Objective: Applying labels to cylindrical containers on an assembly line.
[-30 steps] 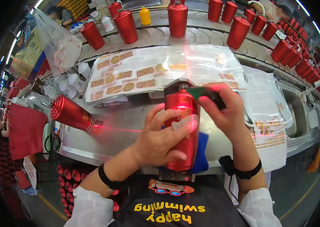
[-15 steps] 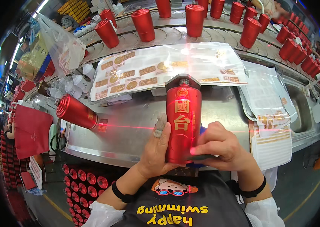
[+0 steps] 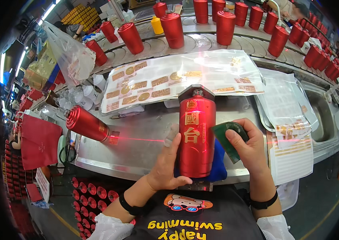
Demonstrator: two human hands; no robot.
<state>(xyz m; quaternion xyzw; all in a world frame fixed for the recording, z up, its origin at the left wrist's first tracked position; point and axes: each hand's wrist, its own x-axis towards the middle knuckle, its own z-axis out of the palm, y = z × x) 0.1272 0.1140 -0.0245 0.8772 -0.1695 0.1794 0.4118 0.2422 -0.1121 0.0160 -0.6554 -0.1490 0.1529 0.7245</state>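
A tall red bottle (image 3: 196,136) with gold characters stands upright on a blue pad (image 3: 219,168) at the near edge of the steel bench (image 3: 137,152). My left hand (image 3: 166,164) cups its lower left side, fingers against the bottle. My right hand (image 3: 249,149) sits just to the right of it, gripping a small dark green scraper pad (image 3: 227,138) that touches the bottle's right side. A red laser line crosses the bench to the bottle.
Another red bottle (image 3: 86,124) lies tilted on a fixture at the left. Sheets of gold stickers (image 3: 169,80) cover the bench behind. Several red bottles (image 3: 225,26) ride a curved conveyor at the back. Paper sheets (image 3: 289,120) lie at right, a clear plastic bag (image 3: 71,56) at left.
The bottle stayed upright on the pad. My right hand came out from behind its base to the right side, with the green pad now showing. My left hand stayed at the lower left.
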